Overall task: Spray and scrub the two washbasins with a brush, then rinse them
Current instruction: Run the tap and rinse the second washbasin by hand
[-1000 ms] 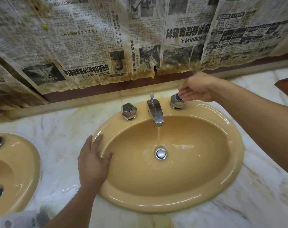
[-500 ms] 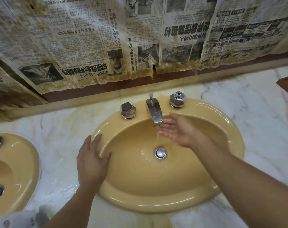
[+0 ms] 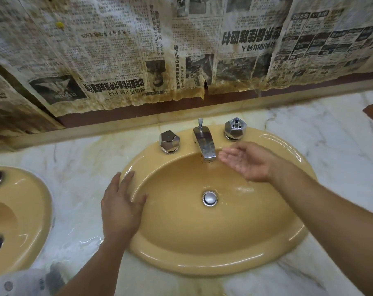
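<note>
Washbasin point(image 3: 224, 265), mustard-yellow and oval, sits sunk into a pale marble counter point(image 3: 79, 167) in the middle of the view. A chrome drain plug point(image 3: 209, 198) lies at the bottom of its bowl, and water ripples over the bowl's right slope. At the back rim stands a chrome spout point(image 3: 204, 144) between two faceted chrome knobs, the left knob point(image 3: 169, 141) and the right knob point(image 3: 235, 127).

The right hand point(image 3: 245, 161) hovers over the bowl just beside and below the spout's mouth. Its palm is turned up and loosely cupped, wet, the fingers together and pointing toward the spout, holding nothing. The left hand point(image 3: 121, 206) rests palm down on the basin's left rim, fingers straight and slightly spread, the thumb reaching over the inner edge.

A second basin point(image 3: 32, 210) of the same yellow shows partly at the left edge, set in the same counter. The wet counter shines between the two basins. Stained, yellowed newspaper point(image 3: 117, 50) covers the wall behind. A blurred pale object point(image 3: 27, 283) fills the bottom left corner; what it is cannot be told.
</note>
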A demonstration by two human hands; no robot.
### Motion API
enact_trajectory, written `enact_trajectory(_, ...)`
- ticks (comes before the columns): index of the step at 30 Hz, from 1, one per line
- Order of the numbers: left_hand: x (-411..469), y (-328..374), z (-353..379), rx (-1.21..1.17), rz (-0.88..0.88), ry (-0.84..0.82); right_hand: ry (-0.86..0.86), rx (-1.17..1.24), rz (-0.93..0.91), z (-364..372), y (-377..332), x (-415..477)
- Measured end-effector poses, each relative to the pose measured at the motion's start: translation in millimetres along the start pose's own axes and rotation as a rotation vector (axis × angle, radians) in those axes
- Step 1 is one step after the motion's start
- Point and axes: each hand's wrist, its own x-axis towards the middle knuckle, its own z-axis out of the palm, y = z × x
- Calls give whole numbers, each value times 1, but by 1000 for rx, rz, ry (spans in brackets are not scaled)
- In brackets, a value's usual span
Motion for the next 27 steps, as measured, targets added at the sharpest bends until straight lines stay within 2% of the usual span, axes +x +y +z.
enact_trajectory(4,0,1,0,-1,-12,0,18,-109,-158,-1,-62,-13)
enact_trajectory(10,0,1,0,0,-7,6,131,-427,-216,16,-113,-24)
enact_trajectory(16,-1,3,-1,-5,-18,6,190,-627,-216,30,-115,-17)
enact_trajectory(23,0,2,-1,-6,-12,-2,185,-619,-302,15,-106,-11)
enact_trajectory(27,0,2,-1,-1,-21,-3,197,-645,-470,8,-89,-9)
